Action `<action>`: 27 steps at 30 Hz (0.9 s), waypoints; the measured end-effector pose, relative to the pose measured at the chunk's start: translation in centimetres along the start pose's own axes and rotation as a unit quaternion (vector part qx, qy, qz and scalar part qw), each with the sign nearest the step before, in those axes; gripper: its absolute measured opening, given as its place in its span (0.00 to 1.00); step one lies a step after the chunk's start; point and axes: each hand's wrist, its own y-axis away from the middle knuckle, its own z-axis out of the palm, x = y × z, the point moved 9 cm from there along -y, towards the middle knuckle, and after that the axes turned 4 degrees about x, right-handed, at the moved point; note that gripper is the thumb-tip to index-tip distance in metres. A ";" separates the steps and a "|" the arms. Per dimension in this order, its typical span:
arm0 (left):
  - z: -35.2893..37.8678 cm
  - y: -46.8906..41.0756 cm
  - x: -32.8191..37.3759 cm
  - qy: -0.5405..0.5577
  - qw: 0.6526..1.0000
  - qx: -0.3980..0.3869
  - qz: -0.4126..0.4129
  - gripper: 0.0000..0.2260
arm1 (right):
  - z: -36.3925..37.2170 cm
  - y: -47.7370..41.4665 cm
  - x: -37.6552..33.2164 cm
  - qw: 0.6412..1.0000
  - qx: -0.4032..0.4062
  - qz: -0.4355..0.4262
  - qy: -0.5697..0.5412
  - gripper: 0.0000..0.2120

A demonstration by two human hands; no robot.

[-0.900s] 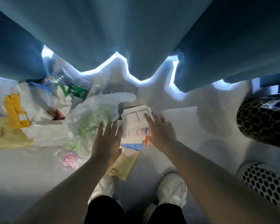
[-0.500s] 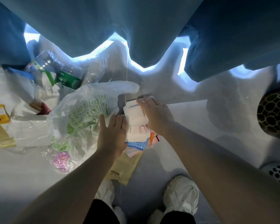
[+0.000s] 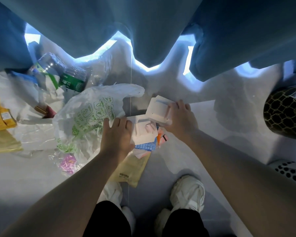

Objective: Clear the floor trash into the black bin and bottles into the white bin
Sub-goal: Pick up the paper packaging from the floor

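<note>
- I see the right hand (image 3: 179, 117) clamped on the upper foam tray (image 3: 158, 108). Its fingers curl over the tray's right edge, and the tray sits tilted, overlapping the lower foam tray (image 3: 143, 134).
- The left hand (image 3: 117, 134) lies palm down, touching the lower foam tray's left side, with its fingertips at the edge of the white plastic bag (image 3: 92, 115). I cannot tell whether it grips anything.
- Beneath the trays lie a blue card (image 3: 146, 146), an orange scrap (image 3: 159, 138) and a tan pouch (image 3: 132, 170), all on the floor (image 3: 24, 185).
- Further left, a clear bottle (image 3: 65, 74) with a green label lies by the curtain (image 3: 143, 31) hem. Yellow packaging (image 3: 0, 115) sits at the left edge.
- The black bin (image 3: 287, 113) is at the right edge and the white bin (image 3: 290, 171) is below it, both well apart from the trash.
</note>
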 end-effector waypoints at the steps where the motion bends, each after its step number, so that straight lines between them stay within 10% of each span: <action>1: -0.9 0.4 0.0 -0.002 1.000 0.001 0.001 0.27 | -1.0 0.5 0.1 1.000 -0.003 0.005 -0.006 0.34; 27: -35.6 6.6 11.5 0.004 0.995 0.091 0.037 0.31 | -28.8 23.4 12.8 0.911 0.176 0.195 -0.318 0.34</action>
